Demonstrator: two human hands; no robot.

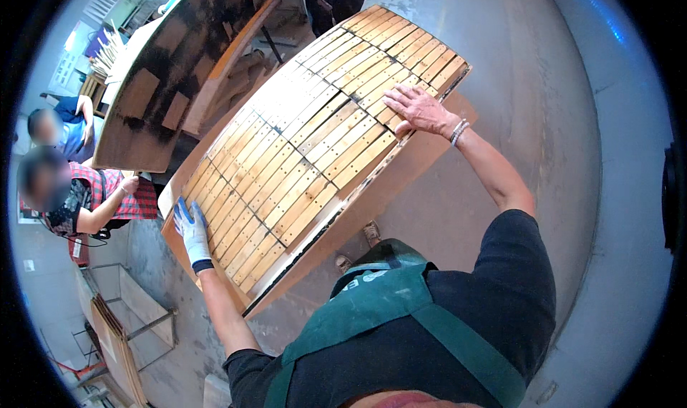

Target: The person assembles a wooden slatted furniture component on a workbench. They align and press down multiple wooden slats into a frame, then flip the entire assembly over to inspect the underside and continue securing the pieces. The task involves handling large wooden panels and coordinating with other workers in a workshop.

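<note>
A large, gently curved panel of wooden strips [311, 168] lies in front of me on a slant. Its light wooden slats sit side by side in rows, with dark lines between the rows and small dark dots on them. My left hand [190, 235], in a white and blue glove, rests at the panel's left end with its fingers stretched out. On the right, my bare right hand [422, 112] lies flat over the slats by the near edge, fingers extended. A brown board [429, 143] shows beneath the panel. Neither hand holds anything loose.
Beyond the panel stands another big curved board [161, 86] with black smears. Two people are by it at the left; one wears a red checked apron [136, 199]. A third person [333, 4] stands at the far end. Curved sheets [118, 343] lean on a metal frame [147, 318] lower left.
</note>
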